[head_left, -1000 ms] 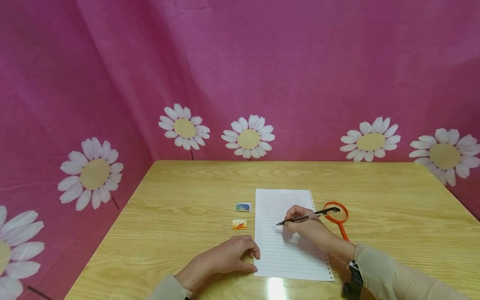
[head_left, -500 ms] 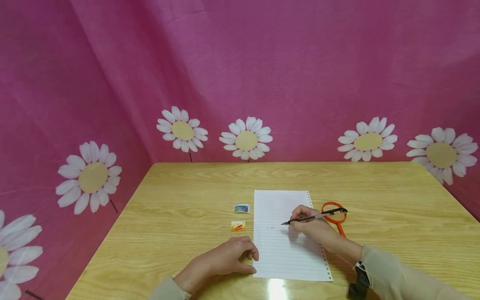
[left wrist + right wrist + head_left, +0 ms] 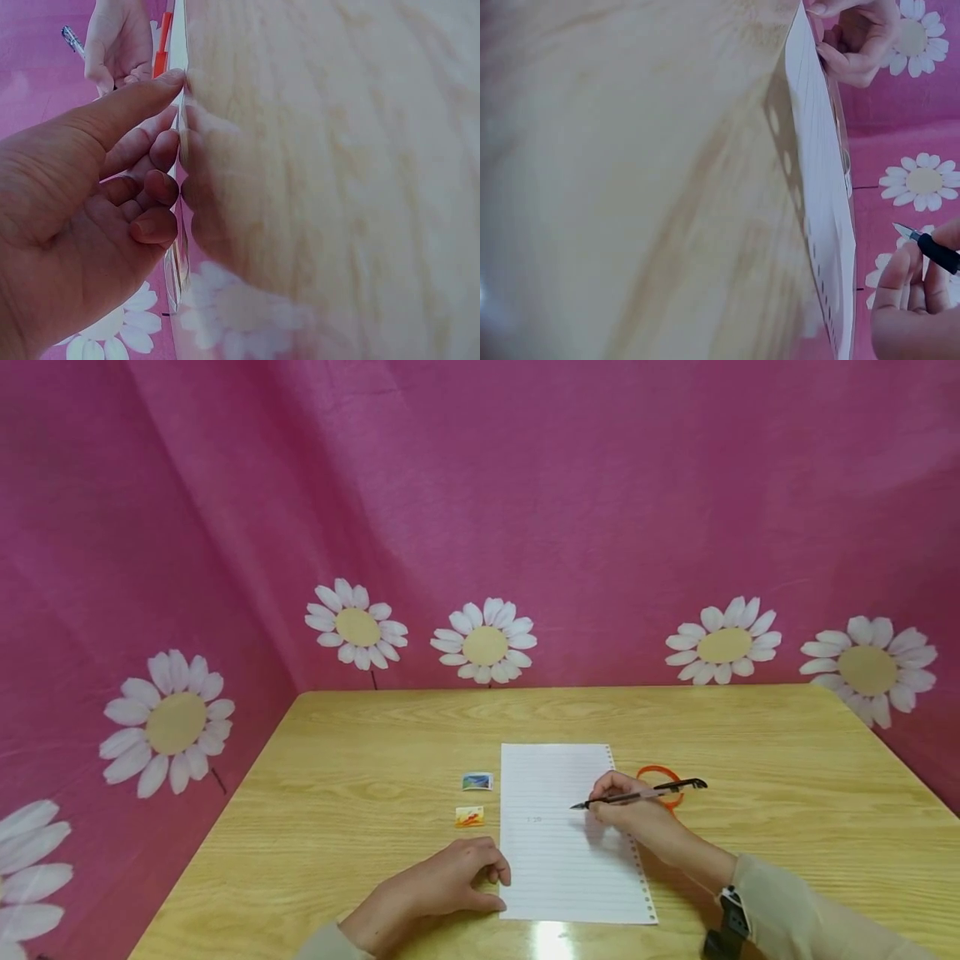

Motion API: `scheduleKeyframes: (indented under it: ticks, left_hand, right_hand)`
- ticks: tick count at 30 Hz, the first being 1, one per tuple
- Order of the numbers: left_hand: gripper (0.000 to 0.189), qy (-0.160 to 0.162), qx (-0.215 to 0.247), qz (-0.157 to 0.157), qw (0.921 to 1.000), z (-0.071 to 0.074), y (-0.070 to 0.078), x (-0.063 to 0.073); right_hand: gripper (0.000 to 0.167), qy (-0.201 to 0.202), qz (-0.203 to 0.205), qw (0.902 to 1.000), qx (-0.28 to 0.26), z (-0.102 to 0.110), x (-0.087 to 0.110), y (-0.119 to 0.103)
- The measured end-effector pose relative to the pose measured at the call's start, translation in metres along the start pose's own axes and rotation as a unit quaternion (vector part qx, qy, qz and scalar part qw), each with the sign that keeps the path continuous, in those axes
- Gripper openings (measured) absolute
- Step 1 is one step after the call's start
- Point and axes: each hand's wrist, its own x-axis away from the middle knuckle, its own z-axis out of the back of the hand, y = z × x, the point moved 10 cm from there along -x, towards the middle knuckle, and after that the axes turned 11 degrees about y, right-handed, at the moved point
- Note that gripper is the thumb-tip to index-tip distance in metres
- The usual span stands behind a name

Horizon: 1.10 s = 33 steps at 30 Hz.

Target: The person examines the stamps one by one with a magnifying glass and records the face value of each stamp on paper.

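A lined sheet of paper with punched holes down its right edge lies on the table, bearing a short line of small writing. My right hand pinches a black pen over the sheet. In the right wrist view the pen's tip stands clear of the paper. My left hand rests by the sheet's lower left edge with loosely bent fingers, fingertips right at the paper. The left wrist view shows its fingertips down on the tabletop, holding nothing.
Two small stamp-like pictures, one blue-green and one yellow, lie left of the paper. An orange magnifying glass lies to the right, partly behind the right hand and pen. A pink curtain with daisies stands behind the wooden table.
My right hand has lifted the pen off the writing and moved a little to the right along the sheet. The left hand stays at the paper's edge. The head view has shifted slightly.
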Motion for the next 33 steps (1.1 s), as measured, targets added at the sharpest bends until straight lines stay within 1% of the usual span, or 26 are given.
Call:
scheduleKeyframes:
  ticks: [3,6,9,14,16,20,22,27,30,33]
  left_hand:
    - [0.016,0.0,0.005,0.006,1.0,0.0,-0.001,0.001]
    - [0.016,0.002,0.006,0.006,1.0,0.001,-0.001,0.0]
    - [0.016,0.003,0.005,0.003,1.0,0.001,0.0,0.0]
    - [0.016,0.006,0.006,-0.015,0.9999,0.001,0.003,-0.001]
    - [0.016,0.006,0.008,-0.015,0.9998,0.001,0.003,0.0]
    - [0.016,0.004,0.009,-0.002,0.9999,0.0,0.0,0.0]
    - [0.016,0.005,0.008,0.004,0.9999,0.0,-0.001,0.0]
    - [0.016,0.005,0.009,0.008,0.9999,0.001,-0.002,0.001]
    - [0.016,0.003,0.011,0.009,0.9999,0.001,-0.002,0.001]
    - [0.015,0.002,0.016,0.011,0.9998,0.0,-0.002,0.001]
  right_hand:
    - [0.015,-0.01,0.0,0.9998,-0.018,0.003,0.001,0.0]
    - [0.012,-0.01,0.006,0.9997,-0.022,0.007,0.002,-0.001]
    - [0.013,0.0,0.011,0.9998,-0.019,0.013,0.001,-0.001]
    - [0.016,0.03,0.013,0.9995,-0.002,0.025,0.001,0.0]
    - [0.015,0.035,0.018,0.9992,0.008,0.028,0.001,-0.001]
    - [0.014,0.044,0.023,0.9986,0.015,0.034,0.003,-0.001]
    - [0.013,0.044,0.027,0.9987,0.005,0.037,0.003,-0.001]
    - [0.007,0.027,0.045,0.9984,-0.021,0.04,0.008,-0.006]
    - [0.008,0.028,0.047,0.9978,-0.037,0.045,0.01,-0.006]
    - [0.007,0.028,0.058,0.997,-0.045,0.05,0.012,-0.007]
